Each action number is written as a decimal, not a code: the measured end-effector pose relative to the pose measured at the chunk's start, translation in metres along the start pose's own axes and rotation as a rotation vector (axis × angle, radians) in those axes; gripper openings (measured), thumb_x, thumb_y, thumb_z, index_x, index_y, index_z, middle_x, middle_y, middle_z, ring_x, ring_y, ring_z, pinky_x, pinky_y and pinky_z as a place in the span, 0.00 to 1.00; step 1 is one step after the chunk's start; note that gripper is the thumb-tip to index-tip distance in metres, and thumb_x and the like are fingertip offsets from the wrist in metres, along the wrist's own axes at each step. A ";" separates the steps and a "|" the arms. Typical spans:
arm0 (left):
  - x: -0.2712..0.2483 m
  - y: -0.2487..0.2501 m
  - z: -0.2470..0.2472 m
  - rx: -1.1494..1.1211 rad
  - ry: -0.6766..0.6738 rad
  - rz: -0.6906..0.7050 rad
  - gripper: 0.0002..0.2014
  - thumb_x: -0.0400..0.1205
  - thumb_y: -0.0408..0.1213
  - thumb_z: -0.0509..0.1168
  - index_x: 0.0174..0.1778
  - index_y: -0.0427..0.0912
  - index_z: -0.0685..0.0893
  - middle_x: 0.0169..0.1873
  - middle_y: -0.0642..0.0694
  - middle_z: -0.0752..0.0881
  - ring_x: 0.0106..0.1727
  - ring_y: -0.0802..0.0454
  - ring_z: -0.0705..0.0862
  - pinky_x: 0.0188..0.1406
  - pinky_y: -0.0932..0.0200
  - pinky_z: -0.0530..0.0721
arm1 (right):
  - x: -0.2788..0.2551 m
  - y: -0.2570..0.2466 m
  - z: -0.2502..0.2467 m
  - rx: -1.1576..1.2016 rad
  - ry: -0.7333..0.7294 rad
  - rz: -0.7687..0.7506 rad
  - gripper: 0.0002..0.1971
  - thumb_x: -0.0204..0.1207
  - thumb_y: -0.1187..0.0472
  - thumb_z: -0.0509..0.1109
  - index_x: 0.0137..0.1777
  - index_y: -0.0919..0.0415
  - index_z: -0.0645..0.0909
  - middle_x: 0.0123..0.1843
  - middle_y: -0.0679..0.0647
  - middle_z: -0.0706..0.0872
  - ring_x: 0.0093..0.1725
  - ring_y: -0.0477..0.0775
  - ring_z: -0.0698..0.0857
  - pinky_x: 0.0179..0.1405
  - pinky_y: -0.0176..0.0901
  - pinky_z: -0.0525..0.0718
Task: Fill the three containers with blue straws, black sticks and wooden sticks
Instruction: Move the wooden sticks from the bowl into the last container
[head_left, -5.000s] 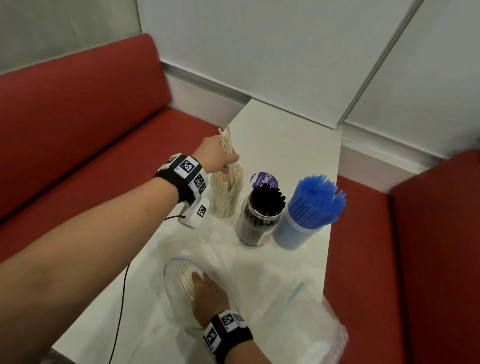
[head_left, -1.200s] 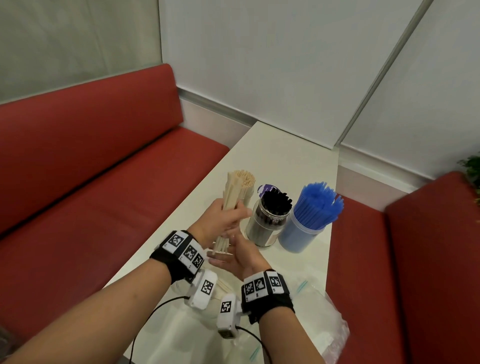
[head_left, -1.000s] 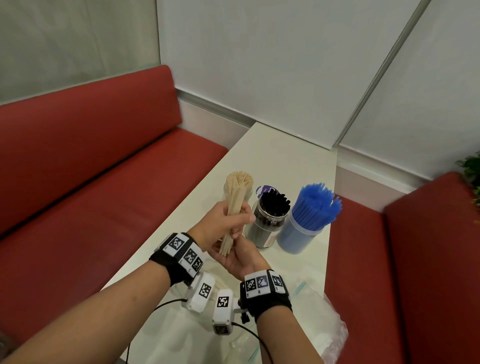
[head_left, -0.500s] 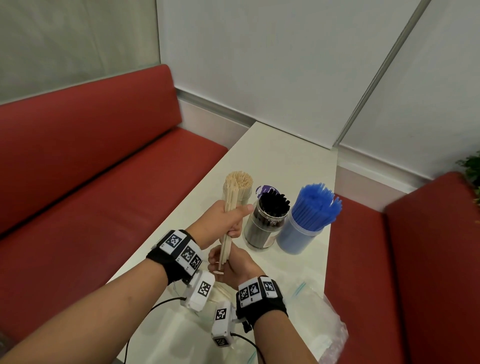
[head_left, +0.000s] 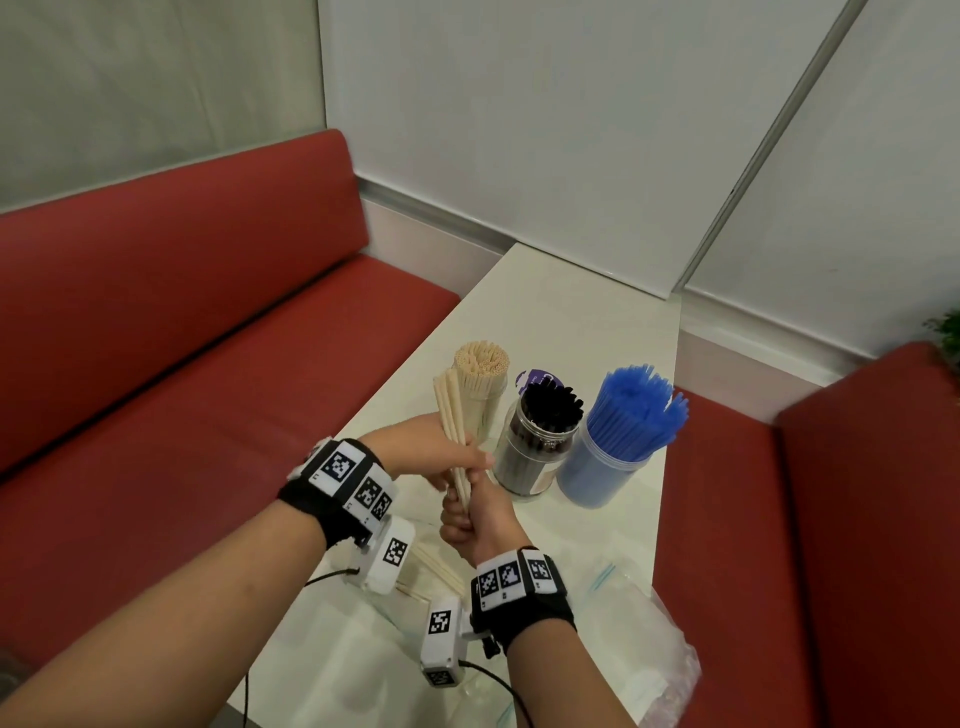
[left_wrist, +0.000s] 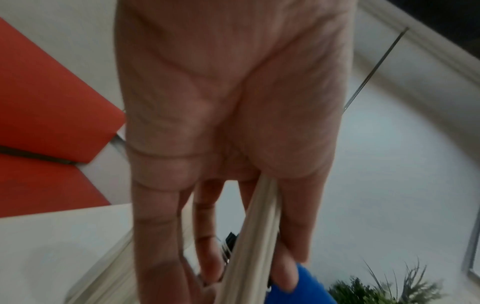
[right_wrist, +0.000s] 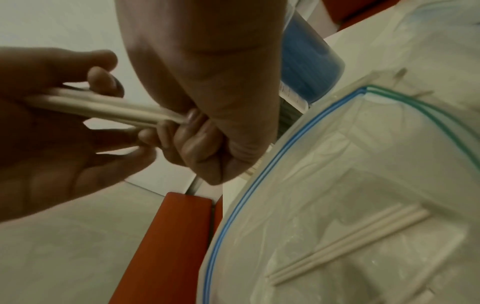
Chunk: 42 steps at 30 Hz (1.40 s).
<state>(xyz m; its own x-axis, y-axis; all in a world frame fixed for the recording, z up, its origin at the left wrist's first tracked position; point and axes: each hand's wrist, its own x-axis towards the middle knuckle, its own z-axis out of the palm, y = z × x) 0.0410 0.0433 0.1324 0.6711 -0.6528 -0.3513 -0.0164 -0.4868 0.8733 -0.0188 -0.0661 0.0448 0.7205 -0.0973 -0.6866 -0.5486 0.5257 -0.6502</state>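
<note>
So, biggest stuff first: I'm at a white table (head_left: 571, 312) with red bench seats (head_left: 182, 322) down both sides. On it sit my three containers in a row. The tub of blue straws (head_left: 631, 415) is on the right and looks crammed, the jar of black sticks (head_left: 545, 415) is in the middle, and the clear cup of wooden sticks (head_left: 480, 371) is on the left, also pretty packed at the top. Nearer to me there's a zip bag (right_wrist: 337, 185) with a few loose wooden sticks still lying inside.

Right now I've got a small bundle of wooden sticks (head_left: 453, 415) upright, just in front of the wooden-stick cup. My left hand (head_left: 441, 457) is wrapped around the middle of it and my right hand (head_left: 475, 514) is fisted around the bottom ends, so both are closed on the bundle.

These things should be light and stiff but thin, so I reckon they'd fan out or slip past each other if I loosen up. Best hold is round the middle, snug, with the ends squared off first.

What's in the way: the cup is nearly full, so the bundle may jam against the sticks already in there, and the black-stick jar stands right beside it, easy to knock.
</note>
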 end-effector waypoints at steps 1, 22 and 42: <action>-0.002 0.003 -0.005 0.007 -0.042 -0.049 0.14 0.78 0.49 0.74 0.35 0.41 0.89 0.41 0.41 0.92 0.35 0.49 0.89 0.37 0.59 0.88 | 0.000 0.000 0.000 -0.026 0.016 -0.016 0.26 0.87 0.39 0.56 0.39 0.59 0.75 0.22 0.50 0.67 0.18 0.44 0.58 0.15 0.32 0.56; -0.003 0.016 -0.034 -0.039 0.001 -0.200 0.10 0.80 0.32 0.70 0.51 0.28 0.88 0.37 0.29 0.91 0.40 0.36 0.93 0.47 0.49 0.92 | -0.001 -0.002 -0.017 -0.340 -0.137 0.051 0.31 0.89 0.48 0.52 0.29 0.63 0.81 0.24 0.56 0.77 0.17 0.50 0.68 0.19 0.33 0.66; 0.132 0.032 -0.064 -0.061 0.091 -0.119 0.13 0.78 0.31 0.72 0.53 0.25 0.86 0.34 0.29 0.90 0.39 0.33 0.92 0.36 0.53 0.93 | 0.052 0.107 -0.030 -1.914 -0.050 -0.224 0.35 0.85 0.57 0.64 0.88 0.58 0.52 0.87 0.63 0.56 0.84 0.72 0.57 0.80 0.68 0.63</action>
<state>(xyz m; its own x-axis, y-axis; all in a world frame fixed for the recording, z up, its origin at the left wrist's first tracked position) 0.1770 -0.0212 0.1357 0.7303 -0.5356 -0.4239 0.1104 -0.5198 0.8471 -0.0529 -0.0401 -0.0698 0.8238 0.0179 -0.5666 -0.0982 -0.9799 -0.1737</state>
